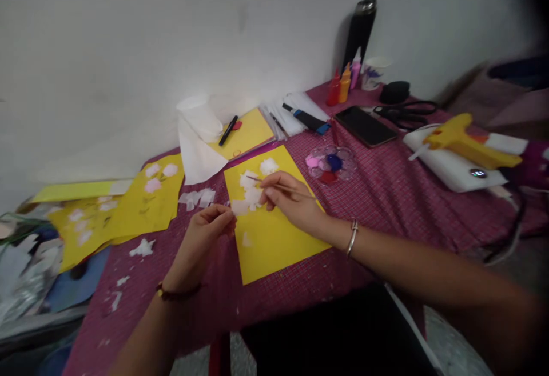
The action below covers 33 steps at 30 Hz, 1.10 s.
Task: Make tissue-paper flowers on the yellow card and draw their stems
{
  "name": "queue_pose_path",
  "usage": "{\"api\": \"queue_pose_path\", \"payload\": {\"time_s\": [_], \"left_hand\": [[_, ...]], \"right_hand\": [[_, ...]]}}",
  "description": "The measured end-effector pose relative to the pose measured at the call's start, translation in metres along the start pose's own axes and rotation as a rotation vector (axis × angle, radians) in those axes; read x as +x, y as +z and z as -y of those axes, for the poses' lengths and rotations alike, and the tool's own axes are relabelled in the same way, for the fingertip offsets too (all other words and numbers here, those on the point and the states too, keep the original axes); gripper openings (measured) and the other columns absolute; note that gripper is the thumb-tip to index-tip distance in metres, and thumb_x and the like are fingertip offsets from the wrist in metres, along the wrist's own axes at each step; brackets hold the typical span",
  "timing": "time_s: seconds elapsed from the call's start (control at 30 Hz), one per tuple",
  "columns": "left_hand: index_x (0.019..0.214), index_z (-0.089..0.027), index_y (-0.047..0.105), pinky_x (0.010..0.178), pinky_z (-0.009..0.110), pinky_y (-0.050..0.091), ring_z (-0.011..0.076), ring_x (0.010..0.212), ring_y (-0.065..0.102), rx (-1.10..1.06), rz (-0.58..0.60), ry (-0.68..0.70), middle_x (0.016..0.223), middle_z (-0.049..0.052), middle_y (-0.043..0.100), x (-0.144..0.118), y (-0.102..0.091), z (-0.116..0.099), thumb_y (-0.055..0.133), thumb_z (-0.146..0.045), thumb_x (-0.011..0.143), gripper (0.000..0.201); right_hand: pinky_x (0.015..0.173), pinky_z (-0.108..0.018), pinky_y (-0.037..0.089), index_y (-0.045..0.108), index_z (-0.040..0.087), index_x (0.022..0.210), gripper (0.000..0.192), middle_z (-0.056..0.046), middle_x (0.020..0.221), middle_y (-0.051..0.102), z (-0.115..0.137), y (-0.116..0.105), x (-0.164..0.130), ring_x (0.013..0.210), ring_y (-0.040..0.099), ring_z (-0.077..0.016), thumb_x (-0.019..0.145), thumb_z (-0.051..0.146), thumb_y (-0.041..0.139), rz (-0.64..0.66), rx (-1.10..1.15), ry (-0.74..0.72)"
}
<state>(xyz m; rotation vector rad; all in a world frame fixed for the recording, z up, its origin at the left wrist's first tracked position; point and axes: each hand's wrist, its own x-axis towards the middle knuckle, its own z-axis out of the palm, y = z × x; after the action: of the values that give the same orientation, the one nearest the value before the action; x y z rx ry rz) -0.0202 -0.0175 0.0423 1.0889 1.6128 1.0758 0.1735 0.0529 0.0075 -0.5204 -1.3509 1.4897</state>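
Right hand [294, 199] on my feed: thumb and fingers pinch a slim brown stick [254, 179], its end over the white paper flowers [253, 197] just ahead of the fingertips. Whether it's a brush, I can't tell. And the left hand [206, 230]! Thumb and forefinger press together on a corner of a white tissue piece [240, 208], right beside those flowers. Beneath the right fingers lies the yellow sheet [285, 244] that carries them.

Just beyond the left fingers, I've got a heap of tissue squares [199, 199]; farther left, yellow sheets with pink flowers [148, 207]. Ahead of both hands, the black marker [228, 131]. Right of the right fingers, a clear palette [349, 166] with pink, blue and red paint, then the smartphone [365, 126], and farthest right of these, a yellow glue gun [472, 144] on a white box [454, 167].
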Motion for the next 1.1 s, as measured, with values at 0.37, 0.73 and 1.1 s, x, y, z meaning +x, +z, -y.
{"api": "queue_pose_path", "payload": {"time_s": [0.37,0.73,1.1], "left_hand": [[0.062,-0.017,0.067,0.049,0.019,0.041,0.0074,0.049,0.05,-0.047,0.001,0.093,0.056,-0.002,0.06,0.022,0.043,0.005,0.071,-0.027,0.069,0.013],[0.064,-0.018,0.065,0.047,0.018,0.04,0.0078,0.049,0.05,-0.01,0.009,0.188,0.055,-0.003,0.058,0.019,0.046,0.019,0.072,-0.028,0.068,0.013],[0.061,-0.019,0.06,0.056,0.02,0.045,0.01,0.058,0.058,-0.623,-0.125,0.199,0.062,-0.002,0.065,0.026,0.003,-0.003,0.07,-0.013,0.057,0.013]], "right_hand": [[0.07,-0.028,0.046,0.056,0.019,0.086,0.01,0.001,0.08,0.058,-0.005,-0.008,0.003,0.073,0.055,-0.0126,0.081,0.024,0.063,0.083,-0.202,0.038],[0.068,-0.028,0.046,0.055,0.021,0.086,0.016,0.001,0.08,0.057,-0.013,-0.003,0.001,0.073,0.055,-0.0129,0.077,0.025,0.068,0.067,-0.22,0.065],[0.072,-0.027,0.044,0.057,0.021,0.084,0.014,0.004,0.072,0.059,-0.008,-0.013,0.006,0.069,0.059,-0.0108,0.076,0.021,0.068,-0.044,-0.011,0.147]]}}
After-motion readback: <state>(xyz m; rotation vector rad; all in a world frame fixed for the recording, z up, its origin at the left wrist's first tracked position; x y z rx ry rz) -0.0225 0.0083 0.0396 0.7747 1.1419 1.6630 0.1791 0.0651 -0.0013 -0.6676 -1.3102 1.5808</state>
